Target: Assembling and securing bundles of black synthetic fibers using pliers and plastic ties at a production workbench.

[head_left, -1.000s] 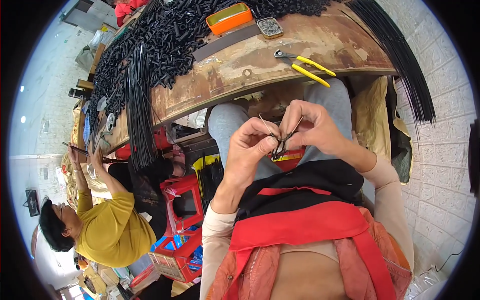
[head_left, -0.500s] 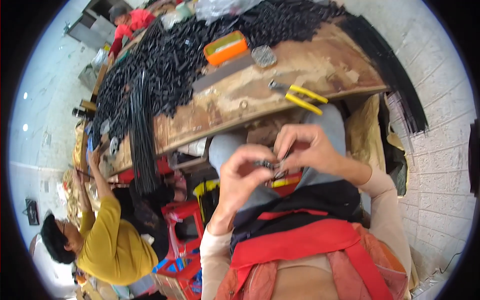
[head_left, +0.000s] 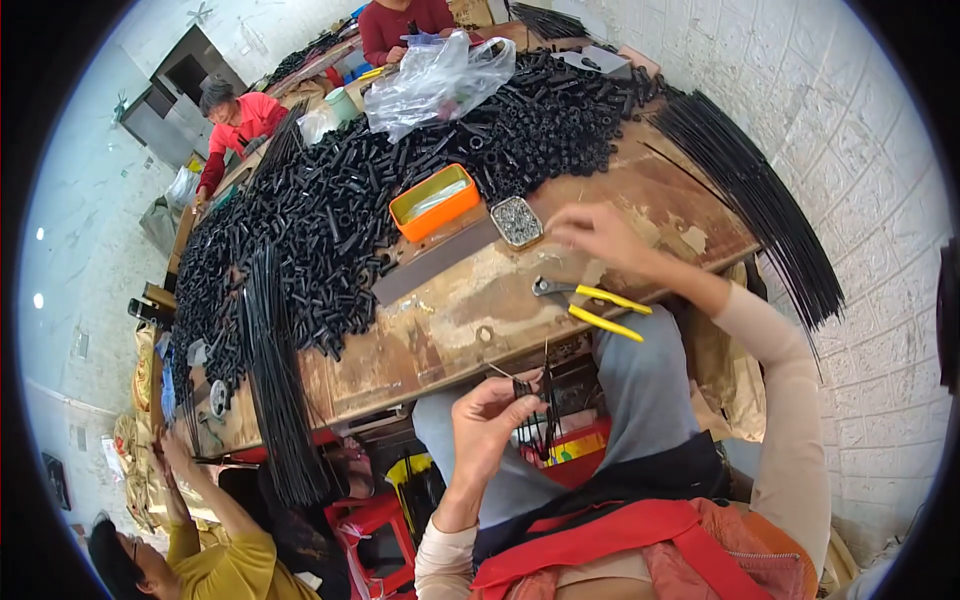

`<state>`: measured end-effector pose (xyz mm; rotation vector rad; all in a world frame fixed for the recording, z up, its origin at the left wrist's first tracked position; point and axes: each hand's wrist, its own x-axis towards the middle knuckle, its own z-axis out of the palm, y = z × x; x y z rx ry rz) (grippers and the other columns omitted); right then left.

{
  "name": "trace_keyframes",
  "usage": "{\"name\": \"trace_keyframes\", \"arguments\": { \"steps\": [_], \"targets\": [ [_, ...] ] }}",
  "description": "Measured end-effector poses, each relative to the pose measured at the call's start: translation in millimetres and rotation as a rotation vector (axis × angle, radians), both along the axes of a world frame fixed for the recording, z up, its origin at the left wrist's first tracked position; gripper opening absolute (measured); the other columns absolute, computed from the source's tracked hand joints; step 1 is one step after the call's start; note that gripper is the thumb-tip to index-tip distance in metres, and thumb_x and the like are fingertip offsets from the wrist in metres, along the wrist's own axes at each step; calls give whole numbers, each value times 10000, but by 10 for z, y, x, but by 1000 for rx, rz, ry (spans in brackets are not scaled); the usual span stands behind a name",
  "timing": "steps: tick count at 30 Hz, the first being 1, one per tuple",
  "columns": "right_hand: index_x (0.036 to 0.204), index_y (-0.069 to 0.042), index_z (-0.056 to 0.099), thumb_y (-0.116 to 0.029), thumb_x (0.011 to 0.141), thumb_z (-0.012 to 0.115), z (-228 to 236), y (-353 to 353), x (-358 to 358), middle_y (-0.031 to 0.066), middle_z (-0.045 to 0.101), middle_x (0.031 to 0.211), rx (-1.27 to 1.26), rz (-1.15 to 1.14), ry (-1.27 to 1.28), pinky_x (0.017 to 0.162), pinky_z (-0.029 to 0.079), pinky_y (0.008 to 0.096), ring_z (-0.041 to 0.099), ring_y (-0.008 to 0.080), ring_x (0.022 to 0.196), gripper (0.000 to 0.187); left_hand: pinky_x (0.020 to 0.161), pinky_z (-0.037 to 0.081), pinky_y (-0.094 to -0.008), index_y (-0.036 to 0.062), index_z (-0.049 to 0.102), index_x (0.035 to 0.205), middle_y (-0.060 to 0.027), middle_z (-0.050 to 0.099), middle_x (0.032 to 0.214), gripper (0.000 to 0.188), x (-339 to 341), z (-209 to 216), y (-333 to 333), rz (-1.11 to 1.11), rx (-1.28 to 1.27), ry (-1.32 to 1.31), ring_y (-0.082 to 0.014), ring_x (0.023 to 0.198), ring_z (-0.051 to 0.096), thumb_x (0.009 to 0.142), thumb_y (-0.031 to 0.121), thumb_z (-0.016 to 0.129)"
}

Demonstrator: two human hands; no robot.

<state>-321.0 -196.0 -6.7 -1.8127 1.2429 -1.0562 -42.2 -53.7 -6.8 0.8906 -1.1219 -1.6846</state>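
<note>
My left hand (head_left: 490,430) is in front of the table edge, above my lap. Its fingers are closed on a small bunch of thin black rods (head_left: 548,425) that stick out past the thumb; how they join is too small to make out. My right hand (head_left: 605,238) is over the table with its fingers stretched out and nothing visible in them. Just left of its fingertips is a small clear box of tiny silvery metal parts (head_left: 517,221). Yellow-handled pliers (head_left: 590,298) lie nearer the edge, below my right wrist.
A large heap of short black tubes (head_left: 330,220) covers the table's left and back. Beside it stand an orange container (head_left: 435,205) and a dark flat strip (head_left: 435,265). Bundles of long black rods hang over the edge at left (head_left: 265,370) and right (head_left: 760,190). Co-workers sit around the table.
My two hands were together over my lap. My right hand has left the left one and moved up and forward to the box of metal parts. The view has tilted up, showing more table.
</note>
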Motion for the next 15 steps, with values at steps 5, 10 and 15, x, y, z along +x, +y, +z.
{"name": "trace_keyframes", "arguments": {
  "steps": [5, 10, 15],
  "targets": [
    [966, -24, 645, -58, 829, 615, -283, -1028, -246, 134, 626, 889, -509, -182, 332, 734, 510, 354, 629, 283, 846, 144, 773, 590, -395, -4, 572, 849, -198, 654, 1092, 160, 9, -180, -183, -18, 43, 72, -237, 955, 655, 790, -105, 682],
    [959, -41, 526, -36, 775, 635, -274, -1228, -154, 121, 520, 931, -583, -210, 740, 745, 495, 409, 570, 322, 939, 213, 797, 583, -393, -12, 532, 804, -229, 639, 1095, 173, -49, -207, -247, -87, 39, 30, -244, 987, 637, 793, -105, 677],
    [920, -28, 510, -27, 769, 638, -293, -1208, -200, 129, 526, 886, -638, -140, 741, 733, 496, 383, 587, 308, 885, 198, 798, 584, -365, 5, 529, 815, -202, 627, 1106, 184, -125, -138, -147, -82, 54, 72, -191, 964, 622, 796, -97, 682]
  ]
}}
